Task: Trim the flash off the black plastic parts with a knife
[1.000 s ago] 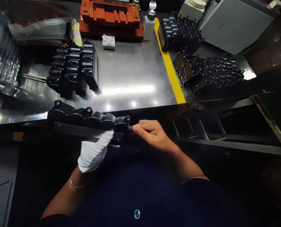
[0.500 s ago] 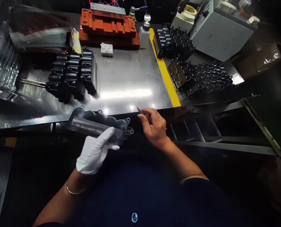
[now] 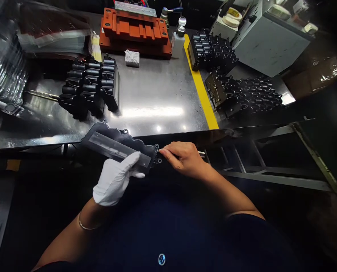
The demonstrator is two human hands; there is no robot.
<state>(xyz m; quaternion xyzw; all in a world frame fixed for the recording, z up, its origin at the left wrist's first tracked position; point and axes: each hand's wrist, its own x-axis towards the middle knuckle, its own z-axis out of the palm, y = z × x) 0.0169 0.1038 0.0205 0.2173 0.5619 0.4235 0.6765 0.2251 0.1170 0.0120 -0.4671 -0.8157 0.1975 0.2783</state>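
In my white-gloved left hand (image 3: 114, 179) is a black moulded plastic housing (image 3: 118, 141), held out in front of the bench edge. It has a scalloped side, small ring lugs and a long flat recessed face turned up, with my thumb lying on that face. My bare right hand (image 3: 184, 158) pinches a slim craft knife (image 3: 202, 154); most of its handle is hidden in the fist and its back end sticks out behind. Its tip meets the right end of the housing, by the ring lugs. Whether the blade touches the plastic there is too small to tell.
Similar black housings (image 3: 90, 85) stand in rows at the left of the metal bench (image 3: 157, 87). More (image 3: 250, 94) lie right of a yellow stripe (image 3: 199, 87). An orange fixture (image 3: 137, 32), a bottle (image 3: 178, 41) and a white wrapped block (image 3: 132, 58) are at the back.
My right hand has turned over and brought the knife tip down to the housing's right end. The housing has tilted slightly, its right end lower.
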